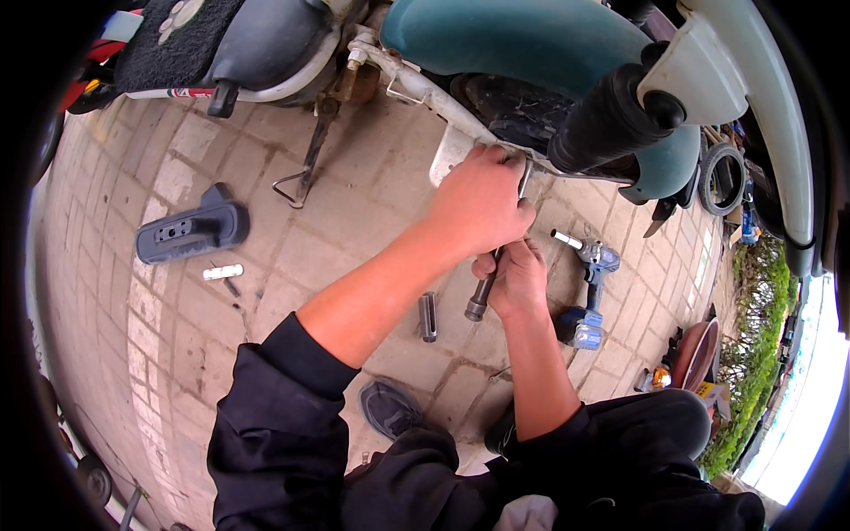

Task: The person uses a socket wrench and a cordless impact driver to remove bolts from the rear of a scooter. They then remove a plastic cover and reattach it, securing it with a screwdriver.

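My left hand [482, 199] is closed round the upper part of a socket wrench [478, 305], up against the lower edge of the scooter's wheel area. Just below it, my right hand [520, 279] is closed on the same tool's dark shaft, whose socket-like end points down toward me. My left fingertips and the tool's far end are partly hidden. Above my hands are the scooter's tyre [513, 106], green fender [522, 40] and black fork boot [611, 119]. A blue cordless impact wrench [593, 283] lies right of my right hand; a loose metal socket [428, 317] lies to its left.
On the paving at left lie a dark plastic part [190, 230] and a white cylinder [223, 272]. The scooter's kickstand [310, 164] reaches down at upper left. My shoe [390, 407] stands below the socket. A loose tyre [722, 177] and a hedge [753, 345] are far right.
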Tool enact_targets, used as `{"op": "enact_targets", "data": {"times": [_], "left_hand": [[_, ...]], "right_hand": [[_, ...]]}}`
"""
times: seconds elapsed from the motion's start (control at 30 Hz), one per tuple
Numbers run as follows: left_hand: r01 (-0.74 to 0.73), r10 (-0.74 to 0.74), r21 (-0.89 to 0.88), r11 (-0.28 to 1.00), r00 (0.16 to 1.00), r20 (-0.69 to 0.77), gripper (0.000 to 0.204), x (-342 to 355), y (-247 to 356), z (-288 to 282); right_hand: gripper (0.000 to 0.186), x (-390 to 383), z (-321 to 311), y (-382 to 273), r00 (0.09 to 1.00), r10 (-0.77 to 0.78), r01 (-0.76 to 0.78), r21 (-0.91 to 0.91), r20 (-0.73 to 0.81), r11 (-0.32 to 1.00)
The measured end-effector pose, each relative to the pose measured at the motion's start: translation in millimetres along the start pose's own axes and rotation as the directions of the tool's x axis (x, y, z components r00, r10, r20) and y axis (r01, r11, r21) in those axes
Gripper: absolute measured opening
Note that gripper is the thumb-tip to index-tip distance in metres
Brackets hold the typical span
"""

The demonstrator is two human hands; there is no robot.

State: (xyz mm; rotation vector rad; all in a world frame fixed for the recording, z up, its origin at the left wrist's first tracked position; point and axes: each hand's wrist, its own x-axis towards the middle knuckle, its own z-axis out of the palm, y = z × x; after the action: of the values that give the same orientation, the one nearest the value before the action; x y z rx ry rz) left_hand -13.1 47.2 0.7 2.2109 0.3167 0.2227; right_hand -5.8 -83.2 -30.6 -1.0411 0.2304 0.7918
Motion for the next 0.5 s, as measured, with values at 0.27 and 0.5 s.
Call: {"op": "enact_targets", "data": {"times": [0.27, 0.5], "left_hand": [[0.368, -0.378, -0.628, 0.686, 0.917, 0.125, 0.036, -76.9, 10.5, -9.1], [0.658, -0.325, -0.749, 0.075, 0.726, 0.606, 0.032, -146.7, -4.8, 19.4]], "right_hand": [[0.028, 4.2, -8.1, -1.9, 0.990, 0.114, -0.125, 0.143, 0.086, 0.982], [0.032, 7.4, -9.7, 5.1, 0.984, 0.104, -0.131, 0.192, 0.146, 0.973]]}}
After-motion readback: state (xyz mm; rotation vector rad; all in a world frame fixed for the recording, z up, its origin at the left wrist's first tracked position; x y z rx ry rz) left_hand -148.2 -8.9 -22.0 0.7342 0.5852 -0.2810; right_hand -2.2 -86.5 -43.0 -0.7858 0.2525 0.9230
